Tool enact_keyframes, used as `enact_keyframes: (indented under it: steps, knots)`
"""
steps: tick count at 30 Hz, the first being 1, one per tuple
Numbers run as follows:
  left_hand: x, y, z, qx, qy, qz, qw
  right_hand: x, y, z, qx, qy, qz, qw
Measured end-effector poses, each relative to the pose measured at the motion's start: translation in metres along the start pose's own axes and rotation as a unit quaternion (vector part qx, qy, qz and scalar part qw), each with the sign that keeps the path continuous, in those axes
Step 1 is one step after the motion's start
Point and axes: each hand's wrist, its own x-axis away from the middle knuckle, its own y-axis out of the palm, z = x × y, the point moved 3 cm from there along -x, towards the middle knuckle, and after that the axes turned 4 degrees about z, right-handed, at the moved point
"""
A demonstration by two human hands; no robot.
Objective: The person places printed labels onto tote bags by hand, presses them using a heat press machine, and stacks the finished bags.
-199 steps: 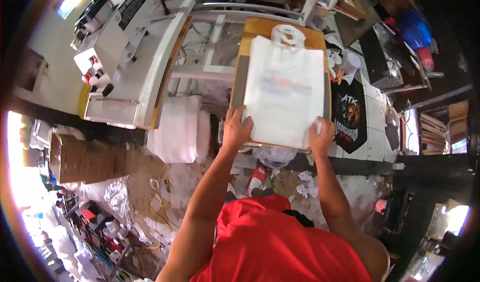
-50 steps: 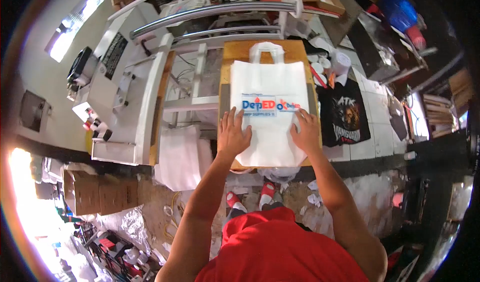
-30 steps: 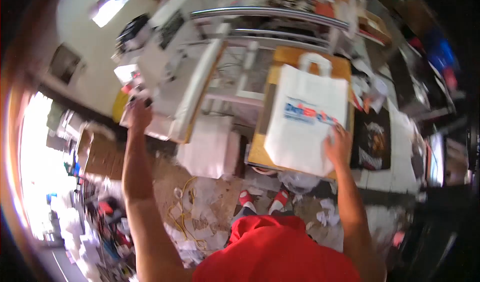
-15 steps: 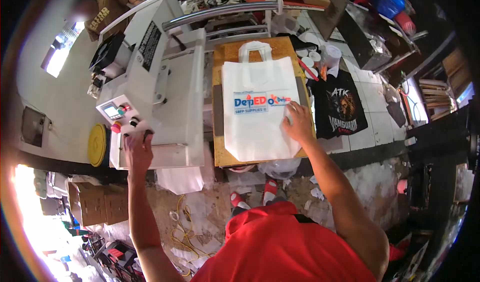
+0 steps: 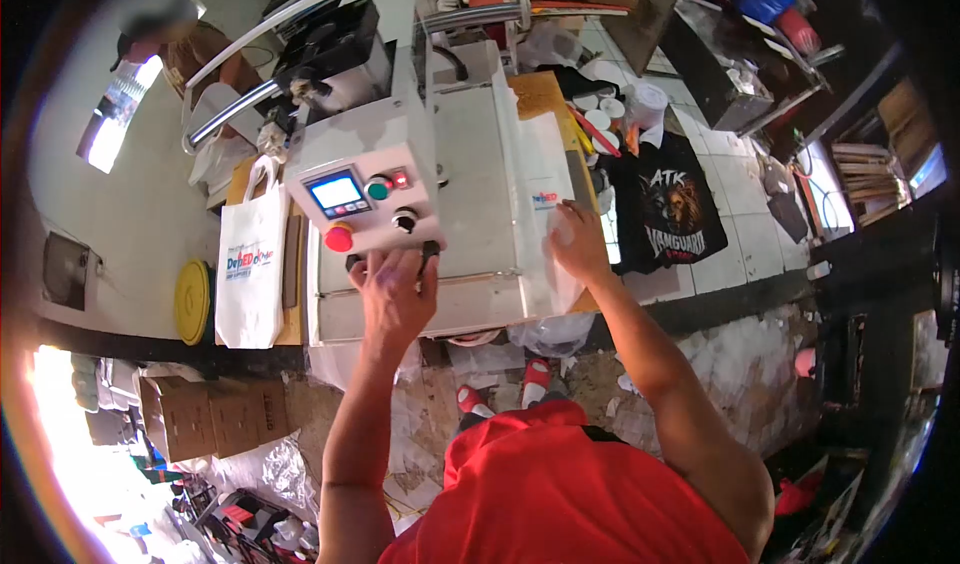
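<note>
My left hand (image 5: pixel 392 289) is closed around the black handle (image 5: pixel 431 251) below the control panel of a white sliding heat press (image 5: pixel 475 174). The panel carries a lit screen (image 5: pixel 336 192), a green button (image 5: pixel 379 187) and a red knob (image 5: pixel 338 237). To the right, my right hand (image 5: pixel 578 244) rests with fingers stretched out on a white tote bag (image 5: pixel 550 149) with blue and red print. The press head hides much of that bag. A second white printed tote bag (image 5: pixel 250 289) lies on the left platen.
A person (image 5: pixel 190 54) stands at the upper left beyond the machine. A black printed shirt (image 5: pixel 672 209) lies at the right beside white tubs (image 5: pixel 602 124). A yellow round lid (image 5: pixel 193 301) leans at the left, and cardboard boxes (image 5: pixel 215 414) stand on the floor below.
My left hand has moved right with the handle, and the press head has slid right over most of the right tote bag. The left bag has come into view. My right hand has shifted slightly left.
</note>
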Motion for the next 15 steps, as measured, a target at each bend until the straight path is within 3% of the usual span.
enact_keyframes:
  steps: [3,5,8,12,15]
  knots:
    - [-0.007,0.011,0.031,0.006,0.004,-0.005,1.000,0.003,-0.010,0.021,-0.087,0.031,0.042,0.995]
    - [-0.010,0.012,0.043,0.018,0.005,-0.022,1.000,0.015,-0.021,0.033,-0.284,0.197,0.068,0.936]
    - [-0.009,0.019,0.056,0.037,0.021,-0.032,0.999,0.043,-0.056,0.048,-0.239,0.223,0.134,0.936]
    - [-0.009,0.024,0.073,0.075,0.040,-0.056,0.995,0.119,-0.063,0.130,-0.180,0.291,0.193,0.919]
    - [-0.011,0.030,0.083,0.093,0.046,-0.066,0.992,0.172,-0.084,0.134,-0.049,0.374,0.131,0.917]
